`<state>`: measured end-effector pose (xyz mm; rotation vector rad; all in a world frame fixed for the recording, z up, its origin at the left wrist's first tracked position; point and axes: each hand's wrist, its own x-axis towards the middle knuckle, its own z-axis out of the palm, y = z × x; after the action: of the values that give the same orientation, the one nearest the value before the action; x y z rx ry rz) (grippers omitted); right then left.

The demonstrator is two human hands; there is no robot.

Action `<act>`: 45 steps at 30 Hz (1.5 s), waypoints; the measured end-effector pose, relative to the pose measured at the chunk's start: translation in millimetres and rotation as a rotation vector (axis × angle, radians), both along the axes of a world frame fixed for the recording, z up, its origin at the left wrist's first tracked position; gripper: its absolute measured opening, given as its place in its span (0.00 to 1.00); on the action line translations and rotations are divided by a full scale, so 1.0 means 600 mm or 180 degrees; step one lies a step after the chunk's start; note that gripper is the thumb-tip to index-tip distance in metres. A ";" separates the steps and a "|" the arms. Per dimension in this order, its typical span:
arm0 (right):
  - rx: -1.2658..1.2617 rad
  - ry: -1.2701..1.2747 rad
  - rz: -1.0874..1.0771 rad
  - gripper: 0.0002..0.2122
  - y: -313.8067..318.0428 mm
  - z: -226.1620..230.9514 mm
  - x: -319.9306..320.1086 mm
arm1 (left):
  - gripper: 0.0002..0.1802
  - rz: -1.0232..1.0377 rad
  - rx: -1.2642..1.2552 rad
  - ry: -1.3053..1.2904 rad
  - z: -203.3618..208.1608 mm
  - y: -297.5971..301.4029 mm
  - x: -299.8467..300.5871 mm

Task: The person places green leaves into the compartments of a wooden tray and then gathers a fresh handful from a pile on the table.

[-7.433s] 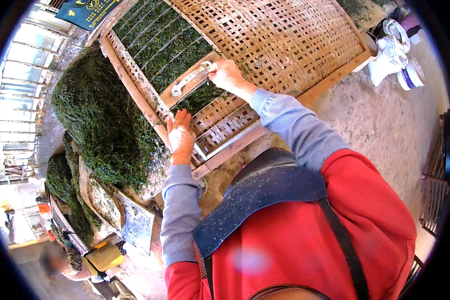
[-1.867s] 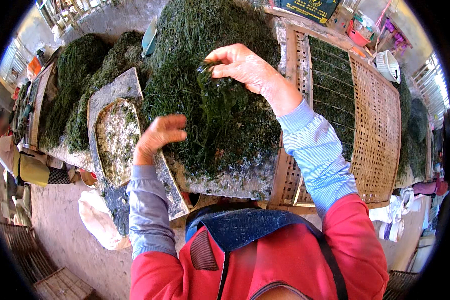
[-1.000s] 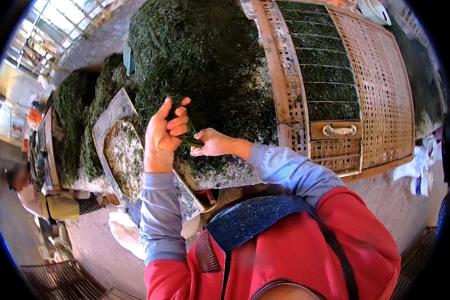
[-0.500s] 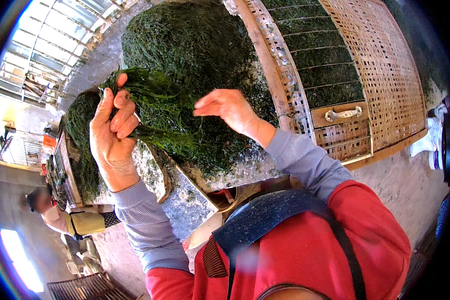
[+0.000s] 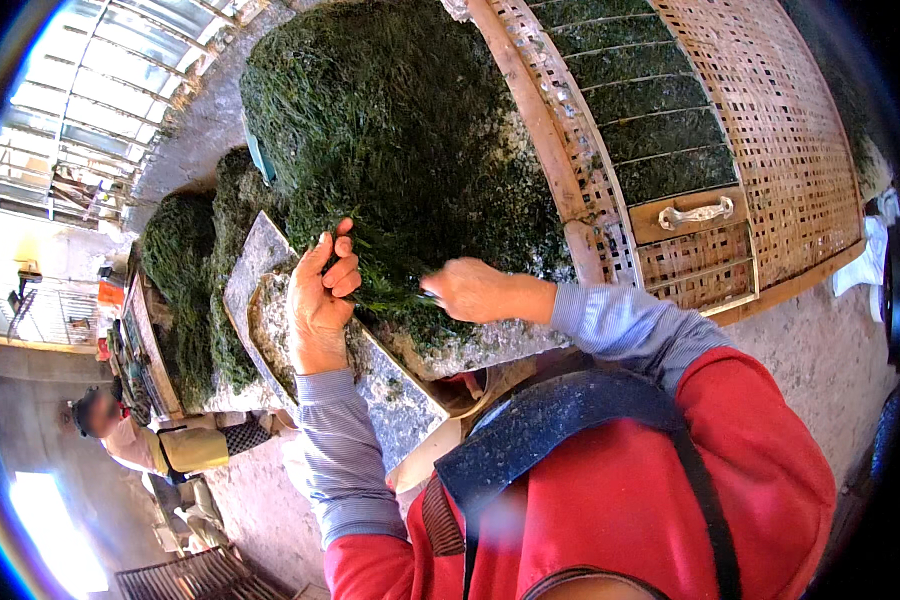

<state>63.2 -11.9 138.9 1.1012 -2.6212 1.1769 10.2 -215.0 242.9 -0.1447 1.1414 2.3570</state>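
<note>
A tuft of dark green seaweed hangs between a person's two hands, over the near edge of a large seaweed heap. The left hand, palm up, curls its fingers around the tuft's left end. The right hand, its fingers bent inward, is at the tuft's other end; blur leaves it impossible to tell whether it pinches the strands.

The heap covers much of a pale, speckled desk. A grey board juts out at an angle beneath the left forearm. To the right, a woven lattice panel adjoins a bed of seaweed crossed by thin rods, with a wooden block at its near end bearing a pale handle. At far left, a co-worker in a yellow apron is by more seaweed piles.
</note>
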 end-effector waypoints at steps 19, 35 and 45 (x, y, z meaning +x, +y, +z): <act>0.0126 0.2139 -0.0242 0.24 -0.085 0.015 -0.056 | 0.12 -0.0163 0.0698 -0.0169 0.106 0.001 0.044; 0.0772 0.1102 -0.0163 0.11 0.016 0.132 -0.081 | 0.22 -0.0025 0.0153 0.0866 0.233 -0.034 0.038; -0.0974 -0.0326 0.0165 0.36 -0.120 0.092 -0.151 | 0.26 0.0025 0.0299 0.1220 0.297 -0.046 0.044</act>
<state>-27.5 -84.1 193.9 1.0787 -2.3824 1.6187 36.7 -242.3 421.3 0.3504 1.1945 2.5068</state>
